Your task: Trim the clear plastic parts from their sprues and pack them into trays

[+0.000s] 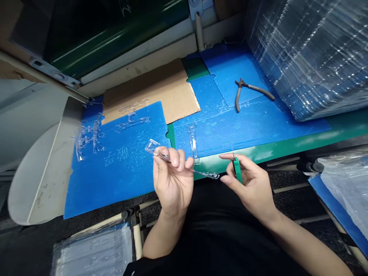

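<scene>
My left hand (pixel 173 180) grips a long transparent moulded plastic part (pixel 205 173) above the front edge of a blue corrugated plastic sheet (pixel 115 180). The part's far end sticks out past my fingers toward my right hand (pixel 248 184). That hand pinches a small green-handled tool (pixel 237 170) with a thin metal tip, held apart from the plastic part. Another transparent part (pixel 192 140) lies just beyond my hands, and a heap of similar parts (pixel 89 138) lies at the left.
Grey-handled side cutters (pixel 250 90) lie on a blue sheet (pixel 230 73), with cardboard (pixel 152 92) at the back. A large plastic-wrapped stack (pixel 307 57) stands at the upper right. Wrapped packs sit low at the left (pixel 94 249) and right (pixel 345 184). A curved pale panel (pixel 34 172) stands at the left.
</scene>
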Demonstrator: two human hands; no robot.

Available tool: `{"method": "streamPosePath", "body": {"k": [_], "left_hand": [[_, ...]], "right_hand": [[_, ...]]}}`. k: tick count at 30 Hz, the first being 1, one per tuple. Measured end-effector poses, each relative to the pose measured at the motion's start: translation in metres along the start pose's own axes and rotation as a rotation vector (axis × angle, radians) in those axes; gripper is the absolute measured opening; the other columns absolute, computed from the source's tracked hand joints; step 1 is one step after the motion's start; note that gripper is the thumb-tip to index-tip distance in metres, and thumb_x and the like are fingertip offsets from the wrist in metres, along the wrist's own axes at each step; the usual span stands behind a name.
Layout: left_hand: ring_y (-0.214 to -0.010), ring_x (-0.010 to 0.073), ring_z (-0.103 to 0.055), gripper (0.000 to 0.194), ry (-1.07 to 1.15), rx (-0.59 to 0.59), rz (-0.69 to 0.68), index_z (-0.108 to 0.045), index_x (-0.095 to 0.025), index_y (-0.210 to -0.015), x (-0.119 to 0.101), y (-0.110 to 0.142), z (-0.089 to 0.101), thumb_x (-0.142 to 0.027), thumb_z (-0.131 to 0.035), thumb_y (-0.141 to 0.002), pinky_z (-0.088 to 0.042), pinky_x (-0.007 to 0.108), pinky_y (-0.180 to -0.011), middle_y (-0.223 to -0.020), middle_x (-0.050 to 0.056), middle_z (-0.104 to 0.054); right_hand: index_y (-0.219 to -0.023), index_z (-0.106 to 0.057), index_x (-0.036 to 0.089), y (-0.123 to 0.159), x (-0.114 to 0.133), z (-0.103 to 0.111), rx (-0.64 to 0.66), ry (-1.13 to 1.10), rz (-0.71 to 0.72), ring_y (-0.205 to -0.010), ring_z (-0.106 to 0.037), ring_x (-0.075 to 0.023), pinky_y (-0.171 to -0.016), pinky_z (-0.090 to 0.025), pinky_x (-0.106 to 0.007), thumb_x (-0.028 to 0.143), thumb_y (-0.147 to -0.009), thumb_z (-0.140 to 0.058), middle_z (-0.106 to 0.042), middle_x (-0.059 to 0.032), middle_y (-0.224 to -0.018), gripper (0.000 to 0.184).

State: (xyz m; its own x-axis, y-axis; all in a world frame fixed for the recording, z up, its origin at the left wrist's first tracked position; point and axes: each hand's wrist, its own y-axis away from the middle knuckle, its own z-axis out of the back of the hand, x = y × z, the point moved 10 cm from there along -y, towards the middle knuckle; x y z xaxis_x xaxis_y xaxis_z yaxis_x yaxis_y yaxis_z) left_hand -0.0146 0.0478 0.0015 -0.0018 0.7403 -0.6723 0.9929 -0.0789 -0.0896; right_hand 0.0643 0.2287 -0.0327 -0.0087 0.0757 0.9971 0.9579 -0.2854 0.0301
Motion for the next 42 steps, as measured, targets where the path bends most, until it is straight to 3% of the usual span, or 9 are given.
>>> {"method": "streamPosePath", "body": {"k": [8,11,13,15,17,19,22,30,42], "left_hand": [[-0.08,0.0034,-0.065,0.011,0.145,-0.169,-0.015,-0.063,-0.021,-0.105,0.001,-0.005,0.019,-0.027,-0.059,-0.113,-0.055,0.014,-0.09,-0.087,-0.006,-0.063],[-0.116,0.0114,-0.069,0.019,-0.11,-0.202,-0.032,-0.066,-0.026,-0.116,0.0,-0.004,0.028,-0.042,-0.058,-0.113,-0.054,0.027,-0.109,-0.123,0.001,-0.071],[-0.143,0.0207,-0.058,0.029,-0.487,-0.195,-0.224,-0.066,-0.029,-0.126,-0.024,-0.002,0.03,-0.051,-0.064,-0.108,-0.047,0.04,-0.121,-0.144,0.005,-0.066],[-0.149,0.0281,-0.054,0.044,-0.94,-0.019,-0.549,-0.067,-0.028,-0.13,-0.049,0.005,0.005,-0.056,-0.077,-0.098,-0.039,0.048,-0.127,-0.144,0.008,-0.067],[-0.139,0.0321,-0.063,0.05,-1.362,0.349,-0.764,-0.069,-0.025,-0.13,-0.042,0.016,-0.03,-0.052,-0.085,-0.092,-0.034,0.052,-0.129,-0.135,0.01,-0.073],[-0.118,0.0289,-0.073,0.036,-1.604,0.711,-0.795,-0.07,-0.023,-0.129,-0.02,0.024,-0.045,-0.041,-0.079,-0.099,-0.041,0.048,-0.12,-0.122,0.01,-0.079],[-0.088,0.0217,-0.073,0.015,-1.657,0.922,-0.766,-0.067,-0.02,-0.121,-0.011,0.03,-0.05,-0.023,-0.061,-0.108,-0.049,0.037,-0.092,-0.103,0.009,-0.081],[-0.065,0.018,-0.052,0.013,-1.599,0.823,-0.929,-0.065,-0.021,-0.105,-0.03,0.032,-0.038,-0.029,-0.057,-0.11,-0.04,0.036,-0.074,-0.073,0.002,-0.066],[-0.064,0.0155,-0.053,0.016,-1.616,0.781,-1.059,-0.072,-0.021,-0.098,-0.042,0.037,-0.033,-0.031,-0.064,-0.108,-0.039,0.035,-0.073,-0.075,0.002,-0.069]], "right_hand": [[-0.092,-0.079,0.018,0.004,-0.034,-0.029,0.113,-0.321,-0.282,-0.049,-0.039,-0.0043,-0.044,-0.029,-0.019,0.033,-0.084,-0.094,-0.059,0.0044,-0.069,0.023],[-0.089,-0.078,0.018,0.003,-0.045,-0.023,0.007,-0.442,-0.31,-0.045,-0.034,-0.0036,-0.042,-0.025,-0.019,0.039,-0.086,-0.093,-0.057,0.0052,-0.063,0.026],[-0.088,-0.079,0.019,-0.001,-0.036,-0.005,-0.117,-0.349,-0.211,-0.047,-0.04,-0.0058,-0.043,-0.031,-0.02,0.038,-0.087,-0.092,-0.062,0.0034,-0.064,0.023],[-0.085,-0.081,0.02,-0.005,-0.012,0.007,-0.16,-0.159,-0.056,-0.053,-0.053,-0.0096,-0.049,-0.043,-0.022,0.031,-0.088,-0.09,-0.069,0.0003,-0.07,0.015],[-0.083,-0.08,0.02,-0.009,0.015,0.006,-0.109,0.024,0.1,-0.06,-0.063,-0.0137,-0.059,-0.054,-0.026,0.024,-0.089,-0.087,-0.075,-0.0012,-0.076,0.009],[-0.085,-0.079,0.021,-0.009,0.037,-0.001,-0.023,0.154,0.23,-0.064,-0.067,-0.0155,-0.065,-0.057,-0.028,0.02,-0.091,-0.084,-0.076,-0.0004,-0.077,0.008],[-0.089,-0.076,0.021,-0.006,0.056,-0.016,0.107,0.271,0.381,-0.064,-0.064,-0.0141,-0.065,-0.054,-0.028,0.018,-0.098,-0.08,-0.074,0.0005,-0.077,0.01],[-0.133,-0.062,0.021,-0.001,0.051,-0.019,0.278,0.484,0.323,-0.09,-0.073,-0.0184,-0.078,-0.056,-0.029,0.031,-0.113,-0.062,-0.076,-0.0063,-0.108,0.023],[-0.123,-0.07,0.018,0.028,0.057,-0.029,0.409,0.749,0.444,-0.078,-0.072,-0.0171,-0.065,-0.047,-0.029,0.024,-0.116,-0.051,-0.077,-0.0061,-0.1,0.02]]}}
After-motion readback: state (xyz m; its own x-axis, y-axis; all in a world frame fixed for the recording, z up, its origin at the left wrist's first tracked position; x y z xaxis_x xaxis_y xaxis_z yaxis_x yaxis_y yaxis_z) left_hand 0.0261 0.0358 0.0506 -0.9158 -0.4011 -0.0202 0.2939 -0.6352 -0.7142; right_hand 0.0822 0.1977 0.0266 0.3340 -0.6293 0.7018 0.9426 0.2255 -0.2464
